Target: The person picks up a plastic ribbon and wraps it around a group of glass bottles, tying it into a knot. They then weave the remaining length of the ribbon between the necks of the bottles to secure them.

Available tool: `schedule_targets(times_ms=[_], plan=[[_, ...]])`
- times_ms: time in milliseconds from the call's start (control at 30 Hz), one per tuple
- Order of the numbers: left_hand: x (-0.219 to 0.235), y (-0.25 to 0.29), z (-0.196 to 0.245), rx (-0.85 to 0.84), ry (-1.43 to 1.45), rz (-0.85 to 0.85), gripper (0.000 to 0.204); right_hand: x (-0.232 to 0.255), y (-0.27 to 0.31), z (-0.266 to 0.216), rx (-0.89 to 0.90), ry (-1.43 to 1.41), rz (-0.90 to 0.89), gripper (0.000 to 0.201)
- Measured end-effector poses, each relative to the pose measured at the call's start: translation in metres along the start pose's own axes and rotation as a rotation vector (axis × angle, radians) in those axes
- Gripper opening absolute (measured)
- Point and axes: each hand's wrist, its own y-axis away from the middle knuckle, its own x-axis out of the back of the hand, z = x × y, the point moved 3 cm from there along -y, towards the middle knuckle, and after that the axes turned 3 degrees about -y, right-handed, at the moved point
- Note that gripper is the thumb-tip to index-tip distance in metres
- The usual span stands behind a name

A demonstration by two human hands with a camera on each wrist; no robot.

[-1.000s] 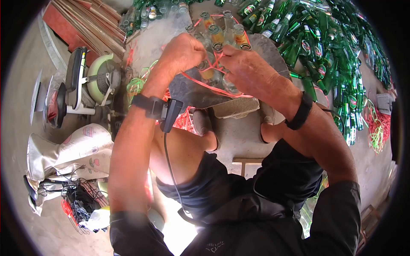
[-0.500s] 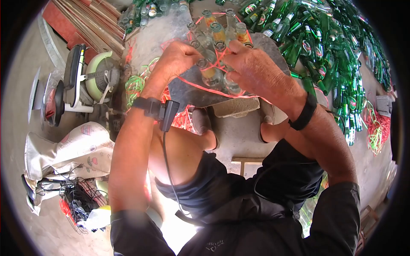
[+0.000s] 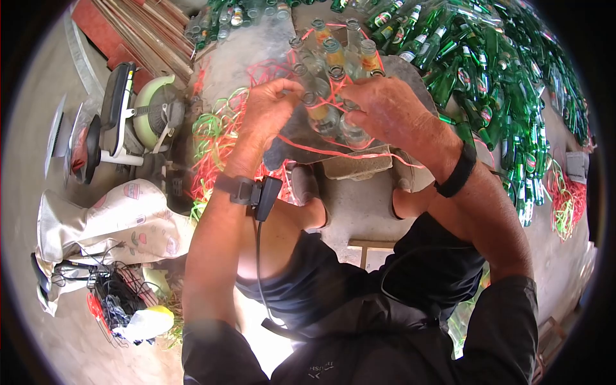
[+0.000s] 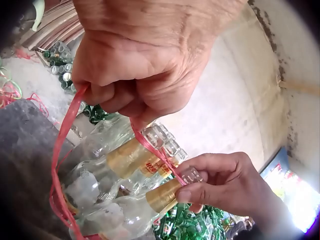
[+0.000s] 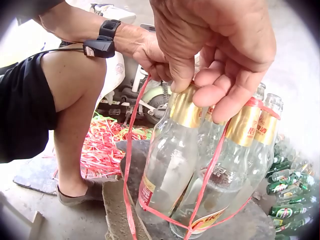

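Note:
Several clear glass bottles point(image 3: 321, 114) with gold neck labels stand upright in a bunch on a dark slab point(image 3: 410, 76). Red plastic string point(image 4: 61, 142) loops around the bunch and crosses between the necks. My left hand point(image 3: 273, 110), left of the bunch, grips the string in curled fingers; two strands run down from that fist in the left wrist view. On the near right side, my right hand point(image 3: 393, 104) pinches one bottle's neck point(image 5: 186, 111) between thumb and fingers, the string running in under the thumb. A loose string end trails over the slab's near edge.
A big heap of green bottles point(image 3: 487, 109) lies to the right. Tangled red and green string point(image 3: 218, 144) covers the floor at left, near a fan point(image 3: 159, 110). Wooden strips point(image 3: 141, 29) lie at the back left. A rough block point(image 3: 356, 167) sits below the slab's near edge.
My left hand has drawn back from the right hand, toward the body, with the string. The right hand stays by the near bottles. The loose string at the near edge reaches farther right.

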Motion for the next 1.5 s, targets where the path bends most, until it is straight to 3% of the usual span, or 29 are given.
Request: schedule_targets(times_ms=[167,467,800,1233,1300,1433,1500], plan=[[0.002,0.009,0.006,0.018,-0.074,0.061,0.018,0.005,0.002,-0.002,0.023,-0.029,0.036,0.016],[-0.001,0.012,-0.006,0.116,0.107,0.052,0.018,0.007,0.000,-0.003,0.005,-0.060,-0.013,0.020],[0.011,0.001,-0.019,0.137,0.102,-0.091,0.021,0.015,-0.002,-0.008,-0.036,0.039,-0.072,0.035],[0.001,-0.017,-0.035,0.293,0.119,-0.122,0.017,0.025,-0.013,-0.018,-0.003,-0.031,-0.119,0.021],[0.000,-0.015,-0.031,0.294,0.168,-0.148,0.018,0.032,-0.021,-0.027,0.229,0.079,0.038,0.013],[-0.003,-0.016,-0.027,0.295,0.267,-0.192,0.026,0.033,-0.038,-0.027,0.195,0.156,0.068,0.009],[-0.005,-0.018,-0.028,0.297,0.265,-0.180,0.028,0.026,-0.049,-0.027,0.322,0.183,0.079,0.014]])
